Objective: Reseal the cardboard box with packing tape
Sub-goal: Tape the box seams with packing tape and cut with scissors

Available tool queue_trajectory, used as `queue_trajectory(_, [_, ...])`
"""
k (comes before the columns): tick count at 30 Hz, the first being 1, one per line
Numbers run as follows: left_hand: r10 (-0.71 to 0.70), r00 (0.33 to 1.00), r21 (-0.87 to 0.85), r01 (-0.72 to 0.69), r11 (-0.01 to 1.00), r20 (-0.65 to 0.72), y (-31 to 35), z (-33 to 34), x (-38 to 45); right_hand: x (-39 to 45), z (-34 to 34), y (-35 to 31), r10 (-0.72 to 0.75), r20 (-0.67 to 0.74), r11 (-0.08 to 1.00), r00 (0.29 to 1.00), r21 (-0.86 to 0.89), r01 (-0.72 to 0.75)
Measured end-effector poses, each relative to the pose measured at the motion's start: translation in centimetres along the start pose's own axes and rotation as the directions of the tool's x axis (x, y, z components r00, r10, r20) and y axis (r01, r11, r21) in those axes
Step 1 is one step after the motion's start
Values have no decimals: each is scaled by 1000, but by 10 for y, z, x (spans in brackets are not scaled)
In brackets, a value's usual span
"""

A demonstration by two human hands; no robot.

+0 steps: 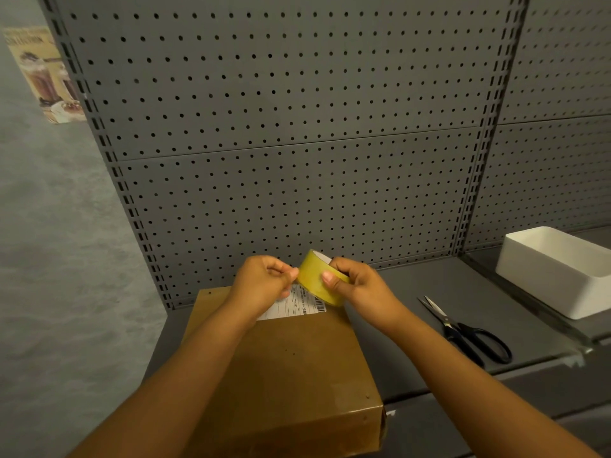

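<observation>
Head view shows one roll of yellowish packing tape held above one closed brown cardboard box on a grey metal shelf. Right hand grips the roll; left hand pinches at its edge. One pair of black-handled scissors and one white rectangular plastic bin lie to the right.

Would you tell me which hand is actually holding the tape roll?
The right hand grips the yellow tape roll; the left hand only pinches at its edge.
</observation>
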State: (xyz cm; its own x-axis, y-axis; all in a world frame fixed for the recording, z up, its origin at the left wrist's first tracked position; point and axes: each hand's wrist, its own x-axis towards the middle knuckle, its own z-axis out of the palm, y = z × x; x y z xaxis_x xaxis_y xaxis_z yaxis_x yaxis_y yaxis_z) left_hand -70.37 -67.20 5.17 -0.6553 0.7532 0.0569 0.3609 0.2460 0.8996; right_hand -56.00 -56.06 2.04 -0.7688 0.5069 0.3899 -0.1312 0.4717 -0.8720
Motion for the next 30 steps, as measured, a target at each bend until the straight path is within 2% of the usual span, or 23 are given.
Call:
queue_trajectory(4, [1,1000,208,-5,978,22,3,4,6,0,1,-3,-15,2,999,1000,-39,15])
queue_trajectory(6, [-50,996,229,31,973,75,4,2,9,0,3,-5,-26,-6,997,1000,-78,26])
queue_trajectory(11, [-89,980,136,65,989,176,4,-5,8,3,7,-3,-69,-42,975,997,-213,59])
queue_trajectory(15, [-64,991,3,64,998,118,4,-6,6,4,5,-1,-54,-24,977,998,-206,48])
queue_trajectory(19, [-136,986,-225,154,962,94,4,-7,6,4,6,0,-50,-9,980,999,-195,47])
queue_trajectory(26, [-117,991,-91,123,988,64,1,-3,5,6,7,0,-24,-2,983,1000,-182,23])
queue_trajectory(30, [-114,992,-97,119,988,55,3,-1,8,5,3,1,-16,7,987,1000,-158,17])
